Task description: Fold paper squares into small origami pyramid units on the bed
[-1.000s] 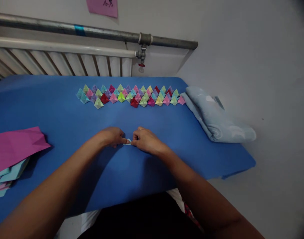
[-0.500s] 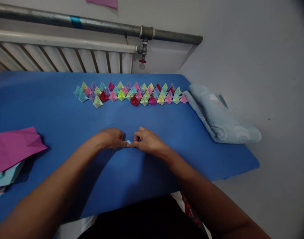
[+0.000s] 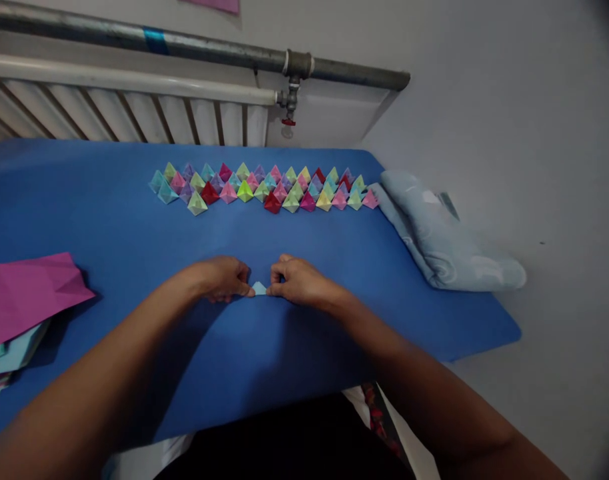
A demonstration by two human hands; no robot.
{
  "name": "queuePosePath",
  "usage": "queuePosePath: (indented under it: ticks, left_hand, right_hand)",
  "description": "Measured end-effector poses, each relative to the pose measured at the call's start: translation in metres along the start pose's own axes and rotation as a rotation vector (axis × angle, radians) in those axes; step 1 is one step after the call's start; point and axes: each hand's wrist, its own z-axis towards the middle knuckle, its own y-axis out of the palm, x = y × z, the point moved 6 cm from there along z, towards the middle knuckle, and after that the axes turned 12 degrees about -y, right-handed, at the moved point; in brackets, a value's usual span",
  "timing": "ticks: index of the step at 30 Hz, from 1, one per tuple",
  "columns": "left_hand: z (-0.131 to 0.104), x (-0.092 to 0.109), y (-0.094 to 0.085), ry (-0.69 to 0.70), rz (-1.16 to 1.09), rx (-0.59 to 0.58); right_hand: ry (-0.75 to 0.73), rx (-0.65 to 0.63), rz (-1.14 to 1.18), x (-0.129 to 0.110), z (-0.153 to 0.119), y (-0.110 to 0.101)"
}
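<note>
A small light-blue piece of folded paper [image 3: 259, 289] lies on the blue tabletop [image 3: 244, 360], a pointed shape with its tip away from me. My left hand [image 3: 228, 278] pinches its left corner, thumb pressed down and fingers curled. At the right corner, my right hand [image 3: 297, 280] grips the paper between thumb and curled fingers. The paper's middle shows between the two thumbs; both its ends are hidden under the fingertips.
Rows of colourful folded paper pieces [image 3: 244, 191] stand beyond my hands. Magenta paper [image 3: 29, 293] tops a stack of sheets at left. A folded light-blue cloth [image 3: 444, 233] lies at right. Behind the table are a white radiator [image 3: 129, 113] and a metal pipe [image 3: 224, 52].
My thumbs have moved apart towards the paper's two corners, so more of the light-blue paper shows between them. The view has shifted slightly.
</note>
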Motion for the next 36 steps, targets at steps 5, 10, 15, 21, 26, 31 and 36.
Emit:
queuePosePath:
  ticks: [5, 10, 15, 21, 26, 31, 36]
  left_hand:
    - [-0.002, -0.001, 0.0, -0.004, -0.054, 0.043]
    - [-0.007, -0.008, -0.002, 0.147, -0.28, 0.072]
    - [0.0, -0.007, -0.013, 0.305, -0.85, 0.107]
    - [0.008, -0.021, -0.032, 0.415, -1.09, 0.387]
    - [0.012, -0.037, -0.039, 0.477, -1.015, 0.443]
    - [0.019, -0.035, -0.039, 0.47, -0.86, 0.464]
    - [0.021, -0.031, -0.036, 0.497, -0.773, 0.441]
  right_hand:
    - [-0.04, -0.07, -0.092, -0.01, -0.003, 0.0]
    - [-0.067, 0.128, -0.162, -0.02, -0.021, 0.011]
    - [-0.045, 0.314, -0.159, -0.017, -0.025, 0.025]
    - [-0.306, 0.442, -0.173, -0.018, 0.012, 0.013]
    - [-0.44, 0.556, -0.194, -0.014, 0.032, 0.008]
    - [-0.359, 0.465, -0.191, -0.007, 0.035, 0.013]
    - [-0.333, 0.355, -0.196, -0.008, 0.036, 0.014]
